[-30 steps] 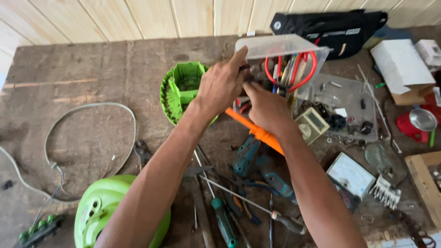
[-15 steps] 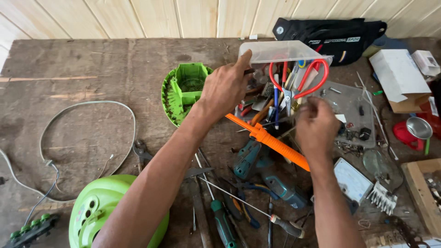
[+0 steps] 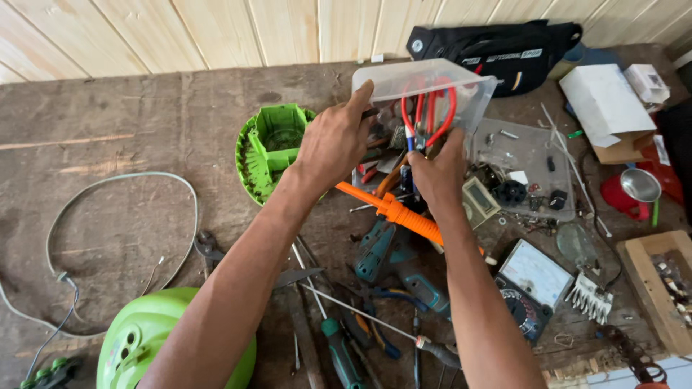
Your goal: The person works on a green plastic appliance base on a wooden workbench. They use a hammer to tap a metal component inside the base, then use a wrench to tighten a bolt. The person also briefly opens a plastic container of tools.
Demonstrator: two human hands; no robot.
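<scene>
Left hand [image 3: 333,144] clamped on the rim of a tilted clear plastic tub [image 3: 425,90] of red-handled pliers [image 3: 431,112] over the messy counter [image 3: 130,144], right hand [image 3: 436,173] pinched on stuff just beneath, green housing [image 3: 270,148] beside.

Right hand [image 3: 441,173] fingertips hidden behind clear plastic tub [image 3: 461,90]; can't tell what they pinch. Left hand [image 3: 333,144] covers tub's near corner. Tub contents a blurred jumble of red handles. Green dome cover [image 3: 144,346] below left arm cut by bottom edge.
</scene>
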